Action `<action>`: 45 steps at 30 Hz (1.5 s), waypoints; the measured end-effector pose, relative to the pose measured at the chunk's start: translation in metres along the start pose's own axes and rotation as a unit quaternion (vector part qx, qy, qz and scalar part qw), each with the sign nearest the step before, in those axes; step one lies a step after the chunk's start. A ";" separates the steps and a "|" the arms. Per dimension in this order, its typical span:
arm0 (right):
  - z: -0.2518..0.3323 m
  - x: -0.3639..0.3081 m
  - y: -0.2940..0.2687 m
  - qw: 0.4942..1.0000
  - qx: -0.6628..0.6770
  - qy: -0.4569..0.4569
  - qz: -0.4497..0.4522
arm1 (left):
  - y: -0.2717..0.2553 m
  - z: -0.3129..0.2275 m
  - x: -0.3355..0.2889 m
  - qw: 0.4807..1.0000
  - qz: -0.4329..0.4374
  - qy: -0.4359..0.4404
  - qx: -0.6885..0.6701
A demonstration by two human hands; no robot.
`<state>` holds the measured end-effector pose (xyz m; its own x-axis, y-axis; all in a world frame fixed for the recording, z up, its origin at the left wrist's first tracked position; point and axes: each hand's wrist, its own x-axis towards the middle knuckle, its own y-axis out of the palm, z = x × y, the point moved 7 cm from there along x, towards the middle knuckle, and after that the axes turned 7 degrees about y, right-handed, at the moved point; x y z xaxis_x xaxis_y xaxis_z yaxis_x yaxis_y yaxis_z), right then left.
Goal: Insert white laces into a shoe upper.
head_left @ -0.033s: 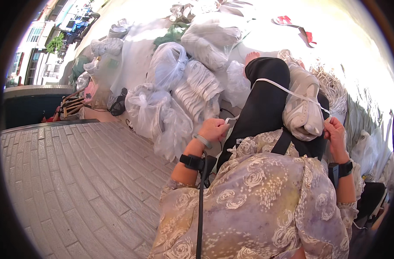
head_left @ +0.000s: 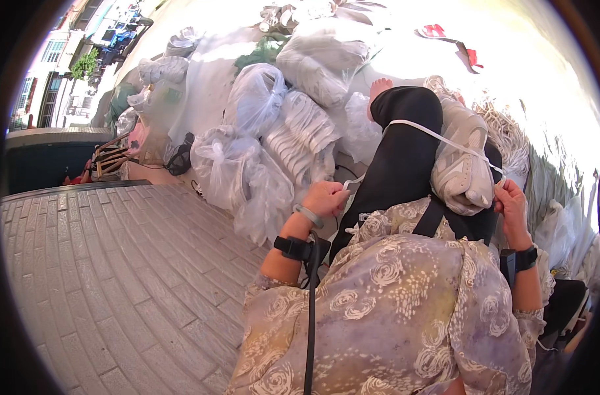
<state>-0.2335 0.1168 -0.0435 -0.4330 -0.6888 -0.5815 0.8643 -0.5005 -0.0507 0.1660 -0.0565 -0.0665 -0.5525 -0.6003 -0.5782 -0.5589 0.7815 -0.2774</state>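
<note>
A pale beige-white sneaker (head_left: 463,171) rests on my lap, its toe toward me, against my black-trousered leg (head_left: 405,145). One white shoelace (head_left: 424,130) runs out of the shoe and loops over my knee. To the left of the leg, my left hand (head_left: 325,199) is closed in a pinch on a white lace end. On the other side, just beside the toe, my right hand (head_left: 510,201) pinches the shoelace near the shoe. The lace's path behind the left leg is hidden.
Clear plastic bags (head_left: 231,164) and a row of stacked white shoe parts (head_left: 300,138) lie left of my legs. A bundle of white laces (head_left: 507,135) sits beyond the sneaker. Red-and-black sandals (head_left: 468,56) lie far right. Grey brick paving (head_left: 116,263) fills the near left.
</note>
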 end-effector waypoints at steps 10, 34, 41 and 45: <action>0.012 0.003 0.021 0.998 -0.047 -0.028 0.038 | 0.013 0.000 -0.006 0.991 -0.021 0.006 0.131; 0.010 -0.009 0.002 0.985 0.168 -0.032 0.002 | 0.129 -0.227 0.064 0.870 0.179 0.430 0.163; 0.011 0.017 0.021 0.981 0.156 -0.112 0.010 | 0.141 -0.256 0.050 0.808 0.126 0.463 0.342; 0.013 0.014 0.029 0.970 0.219 -0.103 0.009 | 0.076 -0.230 0.040 0.881 0.095 0.376 0.271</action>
<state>-0.2183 0.0857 -0.0425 -0.4990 -0.7673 -0.4028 0.6997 -0.6309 0.3351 -0.0406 -0.0604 0.0661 -0.9715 -0.2338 -0.0390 -0.1471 0.7239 -0.6741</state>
